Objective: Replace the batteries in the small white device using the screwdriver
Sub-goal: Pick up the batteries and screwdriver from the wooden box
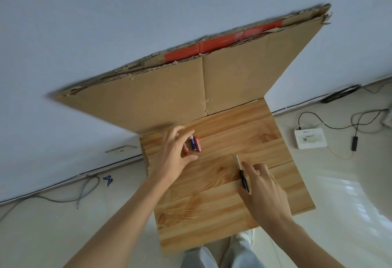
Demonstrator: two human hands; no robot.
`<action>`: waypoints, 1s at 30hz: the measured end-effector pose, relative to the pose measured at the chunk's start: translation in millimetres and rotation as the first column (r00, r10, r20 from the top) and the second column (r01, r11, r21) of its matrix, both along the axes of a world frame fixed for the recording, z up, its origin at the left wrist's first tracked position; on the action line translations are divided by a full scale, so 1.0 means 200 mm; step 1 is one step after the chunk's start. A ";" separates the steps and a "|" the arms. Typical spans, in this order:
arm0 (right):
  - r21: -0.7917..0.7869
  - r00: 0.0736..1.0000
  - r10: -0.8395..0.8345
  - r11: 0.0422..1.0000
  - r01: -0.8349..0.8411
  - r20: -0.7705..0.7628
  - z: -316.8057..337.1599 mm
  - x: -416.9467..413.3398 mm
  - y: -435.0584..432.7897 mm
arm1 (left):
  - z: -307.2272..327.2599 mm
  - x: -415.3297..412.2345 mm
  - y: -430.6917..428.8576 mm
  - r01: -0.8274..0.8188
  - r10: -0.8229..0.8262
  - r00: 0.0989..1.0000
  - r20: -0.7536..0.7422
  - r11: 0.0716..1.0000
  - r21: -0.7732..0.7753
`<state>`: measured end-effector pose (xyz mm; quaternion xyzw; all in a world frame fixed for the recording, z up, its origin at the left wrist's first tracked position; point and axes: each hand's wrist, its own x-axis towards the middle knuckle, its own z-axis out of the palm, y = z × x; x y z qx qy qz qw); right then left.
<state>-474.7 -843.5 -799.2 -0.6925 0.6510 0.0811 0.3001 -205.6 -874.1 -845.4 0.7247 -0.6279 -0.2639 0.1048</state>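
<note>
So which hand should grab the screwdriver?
The right hand: its fingers are right beside the screwdriver handle. The left hand is spread out by the batteries, farther off.

A wood-grain desk (222, 210) carries three batteries (193, 144) near its far left edge. Two are red with a blue one between them, and the right pair are touching. A black-handled screwdriver (241, 172) lies nearer the middle, and cardboard (169, 98) stands along the far edge.
</note>
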 end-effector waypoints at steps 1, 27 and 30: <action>0.004 1.000 0.004 1.000 -0.004 0.001 -0.02 0.00 0.00 | -0.03 0.00 0.00 -0.001 0.001 1.000 -0.013 1.000 0.005; 0.052 0.999 -0.038 0.998 0.038 0.013 -0.14 -0.01 -0.03 | -0.19 -0.06 -0.08 -0.051 0.023 0.971 -0.236 0.992 -0.115; 0.044 0.999 -0.039 0.998 0.038 0.012 -0.15 -0.01 -0.02 | -0.19 -0.06 -0.06 -0.072 0.037 0.969 -0.246 0.988 -0.137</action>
